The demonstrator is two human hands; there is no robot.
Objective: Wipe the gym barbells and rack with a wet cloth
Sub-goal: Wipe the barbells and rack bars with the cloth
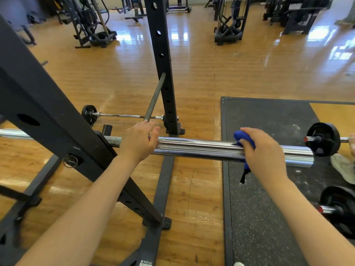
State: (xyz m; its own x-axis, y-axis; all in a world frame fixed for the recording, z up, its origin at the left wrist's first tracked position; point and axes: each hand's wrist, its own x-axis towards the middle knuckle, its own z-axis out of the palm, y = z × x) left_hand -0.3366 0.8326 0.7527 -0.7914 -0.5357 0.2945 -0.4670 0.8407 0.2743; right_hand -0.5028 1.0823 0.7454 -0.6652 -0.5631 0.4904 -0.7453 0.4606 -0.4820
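Right hand (263, 150) gripped blue cloth (242, 138) on barbell sleeve (201, 148); left hand (138, 143), at nine o'clock, rested relaxed on it.

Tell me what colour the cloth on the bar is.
Blue; the cloth shows in the head view, held by the right hand on the chrome barbell sleeve.

Glossy wooden plank floor (201, 73) with bright window reflections, black speckled rubber mat (269, 189) at right, dark exercise machines (228, 22) lining the far side
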